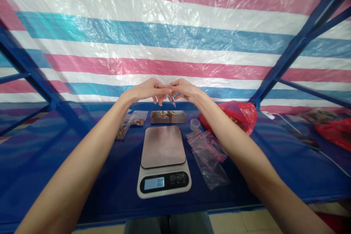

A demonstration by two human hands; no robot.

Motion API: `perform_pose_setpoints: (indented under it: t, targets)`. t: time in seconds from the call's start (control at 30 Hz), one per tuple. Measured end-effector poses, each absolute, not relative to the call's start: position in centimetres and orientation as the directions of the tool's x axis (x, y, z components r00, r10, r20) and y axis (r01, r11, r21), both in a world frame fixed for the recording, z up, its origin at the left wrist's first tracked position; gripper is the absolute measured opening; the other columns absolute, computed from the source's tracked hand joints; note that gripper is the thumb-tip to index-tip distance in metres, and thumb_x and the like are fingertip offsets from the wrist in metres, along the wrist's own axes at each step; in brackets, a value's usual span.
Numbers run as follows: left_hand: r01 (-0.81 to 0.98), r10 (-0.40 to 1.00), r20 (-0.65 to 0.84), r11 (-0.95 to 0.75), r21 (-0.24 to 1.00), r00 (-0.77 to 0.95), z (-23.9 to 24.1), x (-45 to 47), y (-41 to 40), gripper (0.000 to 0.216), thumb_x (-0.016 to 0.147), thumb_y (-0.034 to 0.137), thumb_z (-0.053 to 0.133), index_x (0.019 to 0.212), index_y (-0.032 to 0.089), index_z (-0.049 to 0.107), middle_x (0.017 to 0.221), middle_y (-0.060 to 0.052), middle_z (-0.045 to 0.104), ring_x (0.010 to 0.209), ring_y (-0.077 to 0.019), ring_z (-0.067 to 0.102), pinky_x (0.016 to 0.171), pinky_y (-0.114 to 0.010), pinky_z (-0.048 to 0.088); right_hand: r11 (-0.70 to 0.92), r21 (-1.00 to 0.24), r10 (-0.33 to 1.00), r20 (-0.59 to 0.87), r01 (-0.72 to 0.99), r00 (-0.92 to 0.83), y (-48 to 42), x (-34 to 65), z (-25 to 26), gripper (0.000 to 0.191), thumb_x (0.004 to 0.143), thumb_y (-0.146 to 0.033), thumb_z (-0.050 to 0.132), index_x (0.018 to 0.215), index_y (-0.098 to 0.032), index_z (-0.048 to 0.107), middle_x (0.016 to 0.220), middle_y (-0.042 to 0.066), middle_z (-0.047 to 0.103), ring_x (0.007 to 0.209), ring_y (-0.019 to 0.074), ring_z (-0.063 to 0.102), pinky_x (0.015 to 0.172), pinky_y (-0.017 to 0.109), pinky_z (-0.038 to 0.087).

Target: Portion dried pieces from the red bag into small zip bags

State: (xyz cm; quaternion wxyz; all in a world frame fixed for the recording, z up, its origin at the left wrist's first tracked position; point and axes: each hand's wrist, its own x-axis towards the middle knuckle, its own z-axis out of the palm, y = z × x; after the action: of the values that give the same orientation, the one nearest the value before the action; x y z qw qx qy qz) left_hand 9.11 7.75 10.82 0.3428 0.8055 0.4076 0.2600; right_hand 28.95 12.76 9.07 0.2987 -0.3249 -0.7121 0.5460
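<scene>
My left hand (152,90) and my right hand (184,90) meet in the air above the far side of the blue table (287,168). Both pinch a small clear plastic bag (171,98) between their fingertips; what is inside it is too small to make out. Straight below, a white kitchen scale (163,161) with a bare metal plate shows 0.0 on its display. Behind the scale lies a flat rectangular tray (168,117) with brownish contents.
Small filled bags (131,122) lie left of the scale. Several clear zip bags (210,153) with red seals lie to its right, beside a small plastic cup (195,124). A red plastic bag (238,115) sits at back right. Blue frame bars (298,40) and a striped tarp (175,44) surround the table.
</scene>
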Motion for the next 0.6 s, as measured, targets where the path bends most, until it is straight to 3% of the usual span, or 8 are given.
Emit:
perform_pose_setpoints:
  t: [0.2,0.4,0.6]
  targets:
    - [0.428,0.843,0.145,-0.402,0.809,0.517,10.3,9.7,8.3,0.05,0.094,0.061,0.069,0.068,0.018,0.076,0.072,-0.013,0.077,0.07,-0.024,0.077,0.064,-0.033,0.061,0.184,-0.972,0.802,0.061,0.148,-0.594,12.9,29.2,9.1,0.028,0.076,-0.03,0.093,0.067,-0.014,0.071,0.059,0.002,0.068,0.052,0.0102,0.063,0.046,0.017,0.05]
    - [0.443,0.842,0.105,-0.379,0.813,0.529,9.4,9.4,8.4,0.032,0.093,0.047,0.07,0.094,0.018,0.083,0.086,-0.012,0.081,0.074,-0.023,0.079,0.065,-0.032,0.062,0.177,-0.974,0.781,0.05,0.144,-0.623,12.9,28.8,8.5,0.043,0.077,-0.048,0.095,0.068,-0.014,0.07,0.062,0.005,0.071,0.052,0.012,0.066,0.048,0.02,0.055]
    - [0.372,0.806,0.122,-0.395,0.84,0.58,9.5,8.8,8.5,0.024,0.093,0.036,0.07,0.1,0.016,0.083,0.091,-0.011,0.082,0.082,-0.0213,0.078,0.075,-0.031,0.062,0.213,-0.966,0.768,0.071,0.15,-0.636,12.9,29.1,8.6,0.049,0.08,-0.059,0.091,0.072,-0.014,0.071,0.069,0.008,0.076,0.056,0.0128,0.068,0.05,0.02,0.057]
